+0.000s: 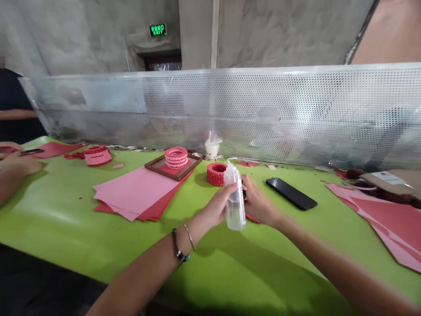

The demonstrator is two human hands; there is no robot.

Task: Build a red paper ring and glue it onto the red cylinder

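My left hand is wrapped round a translucent plastic squeeze bottle with a pointed nozzle, held nearly upright over the table. Close behind the bottle, my right hand has its fingers curled in; the bottle hides most of what they grip. A small dark part shows between bottle and fingers, and a bit of red paper lies below. Just beyond the hands stands a stack of red scalloped rings.
Pink paper sheets lie left, beside a brown frame bearing pink rings. A paper cup stands near the perforated screen. A black phone and more paper lie right. Another person's hand works far left.
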